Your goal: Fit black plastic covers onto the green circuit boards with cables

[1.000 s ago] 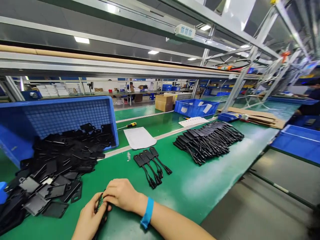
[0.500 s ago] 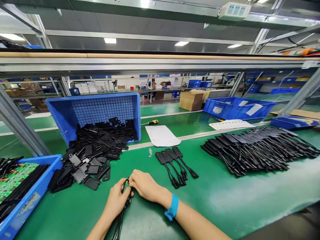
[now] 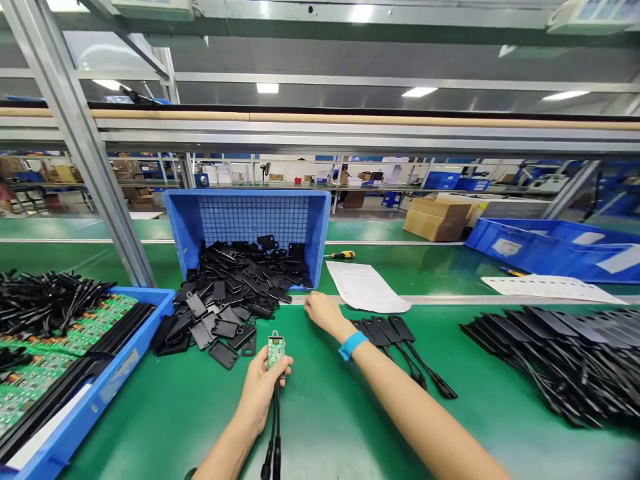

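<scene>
Your left grip (image 3: pixel 263 387) is closed around a unit (image 3: pixel 276 348), thumb over its lower part, with the green board facing up and bare. So that one looks only part done: no cover over the board that I can see. Its cables (image 3: pixel 277 427) hang toward the near edge of the tabletop (image 3: pixel 325 427). Your right grip (image 3: pixel 325 312) is off the unit, out toward the far edge with the fingers curled in; can't tell if there's anything in it.

Done pile, by the look of it: a short row (image 3: pixel 401 328) of closed-up units just past your right forearm, partly blocked by it, plus a big batch (image 3: pixel 545 360) of similar ones toward the right edge. Left to do? Plenty, I'd guess. The tray (image 3: pixel 143 340) over by the left edge has loads of bare boards (image 3: pixel 97 327), and a heap of black covers (image 3: pixel 250 283) spills toward you from the tipped crate (image 3: pixel 323 227).

Half a second ago both your grips were on the unit; now only the left has it, and the board shows way better. Your view's swung left too, so more tray's in frame. Heap and row look unmoved.
</scene>
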Demonstrator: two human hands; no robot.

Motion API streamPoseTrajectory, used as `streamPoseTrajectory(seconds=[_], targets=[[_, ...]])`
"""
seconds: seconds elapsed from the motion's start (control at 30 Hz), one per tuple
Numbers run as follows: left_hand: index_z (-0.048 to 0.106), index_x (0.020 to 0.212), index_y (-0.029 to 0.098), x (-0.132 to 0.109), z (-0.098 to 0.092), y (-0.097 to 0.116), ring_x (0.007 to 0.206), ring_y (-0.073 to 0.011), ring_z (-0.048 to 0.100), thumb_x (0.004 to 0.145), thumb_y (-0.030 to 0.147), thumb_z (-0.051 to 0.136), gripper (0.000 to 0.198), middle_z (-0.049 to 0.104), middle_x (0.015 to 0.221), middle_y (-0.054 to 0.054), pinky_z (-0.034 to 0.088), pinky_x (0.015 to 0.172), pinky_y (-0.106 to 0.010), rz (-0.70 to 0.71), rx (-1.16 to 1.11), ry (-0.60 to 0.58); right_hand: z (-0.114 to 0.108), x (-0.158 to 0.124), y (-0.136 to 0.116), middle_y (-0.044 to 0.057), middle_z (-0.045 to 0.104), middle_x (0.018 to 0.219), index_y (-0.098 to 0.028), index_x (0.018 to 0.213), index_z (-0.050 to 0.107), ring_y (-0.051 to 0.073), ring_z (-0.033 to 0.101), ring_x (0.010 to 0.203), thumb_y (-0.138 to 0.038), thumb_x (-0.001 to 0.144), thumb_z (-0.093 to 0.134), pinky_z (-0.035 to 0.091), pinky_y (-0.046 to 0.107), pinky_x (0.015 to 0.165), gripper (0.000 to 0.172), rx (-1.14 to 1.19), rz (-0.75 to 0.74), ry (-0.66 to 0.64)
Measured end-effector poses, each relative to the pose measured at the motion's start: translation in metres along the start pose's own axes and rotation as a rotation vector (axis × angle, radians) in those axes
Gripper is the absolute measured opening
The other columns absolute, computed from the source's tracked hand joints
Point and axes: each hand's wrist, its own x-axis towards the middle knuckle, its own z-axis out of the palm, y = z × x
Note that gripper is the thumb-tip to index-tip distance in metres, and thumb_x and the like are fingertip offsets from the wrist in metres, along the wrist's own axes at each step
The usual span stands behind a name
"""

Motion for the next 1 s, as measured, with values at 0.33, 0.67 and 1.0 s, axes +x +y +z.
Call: streamPoseTrajectory(seconds=[0.33, 0.67, 1.0], targets=[[0.048, 0.111, 0.015, -0.002, -0.002, 0.006, 0.062, -0.0108, 0.062, 0.06, 0.05, 0.077, 0.068, 0.067, 0.101, -0.012, 0.045, 0.05, -0.019, -0.036, -0.032, 0.03, 0.021, 0.053, -0.069, 0.015, 0.067, 0.093, -0.013, 0.089, 0.068, 0.026, 0.064, 0.091, -0.018, 0.092, 0.051, 0.046, 0.03, 0.078, 0.018, 0.152, -0.095, 0.014], [0.048, 0.115, 0.012, -0.005, 0.0, 0.006, 0.058, -0.0088, 0.059, 0.062, 0.042, 0.079, 0.068, 0.066, 0.099, -0.012, 0.046, 0.052, -0.02, -0.05, 0.003, -0.147, -0.033, -0.05, -0.036, 0.001, 0.06, 0.077, -0.018, 0.098, 0.057, 0.014, 0.059, 0.06, -0.038, 0.09, 0.046, 0.05, 0.025, 0.052, 0.024, 1.092, -0.122, 0.068], [0.054, 0.11, 0.013, -0.009, 0.001, 0.002, 0.08, -0.0127, 0.058, 0.057, 0.024, 0.084, 0.061, 0.063, 0.097, -0.007, 0.046, 0.065, -0.02, -0.092, 0.075, -0.433, -0.008, -0.105, -0.024, 0.0, 0.057, 0.073, -0.016, 0.09, 0.054, 0.012, 0.054, 0.062, -0.039, 0.08, 0.065, 0.045, 0.023, 0.054, 0.027, 1.452, -0.02, -0.13]])
